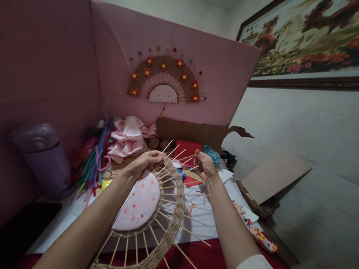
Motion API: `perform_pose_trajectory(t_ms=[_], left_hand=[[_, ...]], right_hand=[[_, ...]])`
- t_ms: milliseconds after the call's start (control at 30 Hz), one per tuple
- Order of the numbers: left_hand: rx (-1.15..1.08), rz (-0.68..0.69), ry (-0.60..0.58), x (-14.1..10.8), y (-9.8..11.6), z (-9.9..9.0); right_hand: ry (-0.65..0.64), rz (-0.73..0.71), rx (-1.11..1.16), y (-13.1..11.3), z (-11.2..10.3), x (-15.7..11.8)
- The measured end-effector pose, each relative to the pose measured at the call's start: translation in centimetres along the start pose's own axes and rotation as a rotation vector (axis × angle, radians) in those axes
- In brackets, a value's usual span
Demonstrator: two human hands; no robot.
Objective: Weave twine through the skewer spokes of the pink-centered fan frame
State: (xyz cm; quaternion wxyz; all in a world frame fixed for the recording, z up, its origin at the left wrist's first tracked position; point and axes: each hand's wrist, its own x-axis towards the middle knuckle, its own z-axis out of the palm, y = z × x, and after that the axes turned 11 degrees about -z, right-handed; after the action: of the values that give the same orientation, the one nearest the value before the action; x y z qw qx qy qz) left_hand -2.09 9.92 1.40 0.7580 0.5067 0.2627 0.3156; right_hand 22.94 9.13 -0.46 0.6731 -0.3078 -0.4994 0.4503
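Note:
My left hand (pixel 146 164) is closed on the upper edge of a half-round woven fan (pixel 175 217), at the end of its twine band. Thin wooden sticks (pixel 187 258) spread out from the fan's centre, which is a half disc covered in pink dotted cloth (pixel 140 203). Brown twine is woven in a wide band through the sticks. To the right of the fan's upper sticks, my right hand (pixel 205 165) is closed in a pinch on a strand of twine (pixel 184 161) that runs toward the band. The fan is tilted above the table.
A finished-looking fan with red flowers (pixel 165 75) hangs on the pink panel. Behind my hands lie crumpled pink cloth (pixel 129 135), blue yarn (pixel 211 154), red card (pixel 188 149) and coloured pipe cleaners (pixel 96 160). A purple bottle (pixel 42 158) stands left; a board (pixel 275 179) leans right.

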Motion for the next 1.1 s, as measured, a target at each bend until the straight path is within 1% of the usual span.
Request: perform_pose_trajectory(t_ms=[100,167,233,333,467,533,667,833,1000,1100], left_hand=[[0.012,-0.001,0.005,0.2,-0.1,-0.2],[0.018,-0.001,0.018,0.3,0.1,-0.4],[0.019,0.009,0.036,0.1,0.4,-0.5],[-0.018,0.044,0.039,-0.3,0.9,-0.3],[-0.078,0.055,0.035,-0.8,1.3,0.1],[-0.104,0.053,0.046,-0.8,1.3,0.0],[-0.111,0.073,0.076,-0.5,1.3,-0.4],[-0.112,0.067,0.081,-0.4,1.3,-0.6],[-0.123,0.068,0.069,-0.6,1.3,-0.7],[-0.137,0.067,0.069,-0.5,1.2,-0.8]], right_hand=[[-0.045,-0.024,0.054,-0.5,-0.1,-0.1],[-0.099,-0.004,0.086,-0.7,-0.3,-0.3],[-0.143,0.045,0.085,-0.6,-0.5,-0.6],[-0.218,0.157,0.046,0.0,-0.5,-1.1],[-0.329,0.322,-0.022,0.7,0.1,-1.7],[-0.374,0.371,-0.055,0.9,0.6,-1.9],[-0.463,0.411,-0.113,0.8,1.4,-2.2],[-0.463,0.443,-0.113,1.1,1.6,-2.3],[-0.447,0.416,0.013,1.7,1.2,-2.1],[-0.436,0.404,0.042,1.6,1.1,-2.0]])
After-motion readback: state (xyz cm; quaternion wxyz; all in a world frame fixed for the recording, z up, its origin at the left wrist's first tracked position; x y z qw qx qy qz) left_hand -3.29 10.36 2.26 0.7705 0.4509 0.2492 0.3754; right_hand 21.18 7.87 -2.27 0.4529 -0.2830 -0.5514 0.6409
